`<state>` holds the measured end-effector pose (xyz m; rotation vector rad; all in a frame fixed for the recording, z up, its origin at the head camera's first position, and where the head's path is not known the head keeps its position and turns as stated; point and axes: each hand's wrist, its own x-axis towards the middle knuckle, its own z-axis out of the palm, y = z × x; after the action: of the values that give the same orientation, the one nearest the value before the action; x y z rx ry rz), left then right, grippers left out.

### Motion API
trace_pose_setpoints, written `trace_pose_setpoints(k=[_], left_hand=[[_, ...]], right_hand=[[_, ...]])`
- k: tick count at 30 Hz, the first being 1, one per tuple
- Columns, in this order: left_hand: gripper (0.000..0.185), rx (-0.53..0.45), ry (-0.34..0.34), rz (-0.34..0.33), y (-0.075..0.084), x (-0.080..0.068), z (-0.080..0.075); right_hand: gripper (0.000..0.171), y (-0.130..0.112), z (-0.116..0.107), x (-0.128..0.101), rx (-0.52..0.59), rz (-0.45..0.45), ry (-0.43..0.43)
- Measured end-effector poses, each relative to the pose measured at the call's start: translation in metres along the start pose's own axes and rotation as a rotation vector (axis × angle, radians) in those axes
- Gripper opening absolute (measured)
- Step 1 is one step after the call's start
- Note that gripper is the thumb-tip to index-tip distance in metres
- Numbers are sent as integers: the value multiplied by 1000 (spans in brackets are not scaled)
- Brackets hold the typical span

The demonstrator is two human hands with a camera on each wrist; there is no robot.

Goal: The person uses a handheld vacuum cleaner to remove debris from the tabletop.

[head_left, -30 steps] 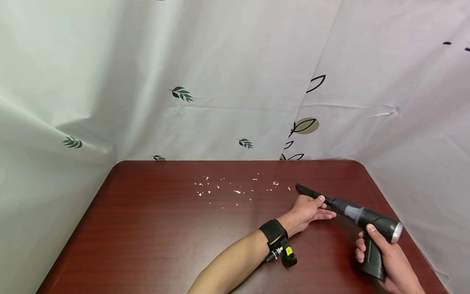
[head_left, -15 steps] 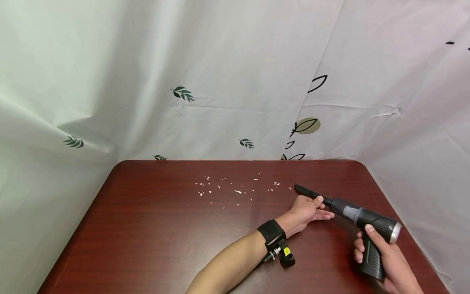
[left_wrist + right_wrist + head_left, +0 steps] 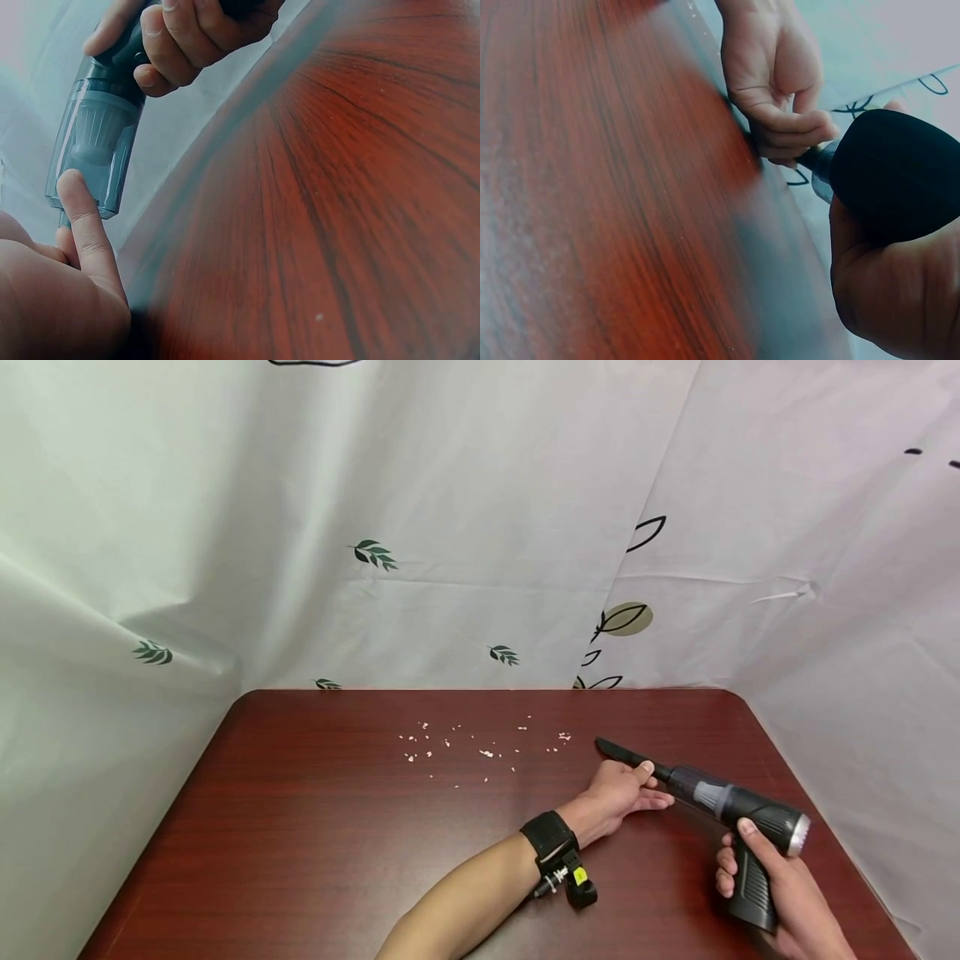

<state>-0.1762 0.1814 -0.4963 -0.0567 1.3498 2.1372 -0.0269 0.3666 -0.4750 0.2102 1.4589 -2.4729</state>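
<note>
A black handheld vacuum cleaner (image 3: 761, 814) with a see-through dust cup (image 3: 97, 150) slants over the right side of the table. My right hand (image 3: 780, 877) grips its handle, thumb up along the body. My left hand (image 3: 618, 793) pinches the slim black nozzle (image 3: 626, 752) between thumb and fingers, the other fingers stretched out under the dust cup. The nozzle's flat tip points left, low over the tabletop. Small pale scraps (image 3: 486, 753) lie scattered to the left of that tip, with one small cluster (image 3: 564, 737) nearest to it.
The dark red wooden table (image 3: 300, 860) has rounded far corners. A pale curtain (image 3: 450, 527) with leaf prints hangs behind it and along both sides. A black strap with a small camera (image 3: 577, 885) sits on the left wrist.
Both hands and the vacuum cleaner have shifted slightly left, bringing the nozzle tip nearer the scraps. The single scrap that lay just left of the tip no longer shows.
</note>
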Motion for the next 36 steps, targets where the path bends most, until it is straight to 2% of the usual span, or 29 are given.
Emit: trace_pose_setpoints(k=[10,20,26,36], left_hand=[[31,9,23,6,1,0,-4],[31,17,29,12,5,-1,-10],[31,42,34,8,10,-4,-15],[32,47,78,16,13,-4,-18]], right_hand=[[43,1,6,2,20,0,-1],[43,1,11,8,63,-15,-40],[40,5,17,12,48,-38,-2],[39,8,26,16,-2,-79,32]])
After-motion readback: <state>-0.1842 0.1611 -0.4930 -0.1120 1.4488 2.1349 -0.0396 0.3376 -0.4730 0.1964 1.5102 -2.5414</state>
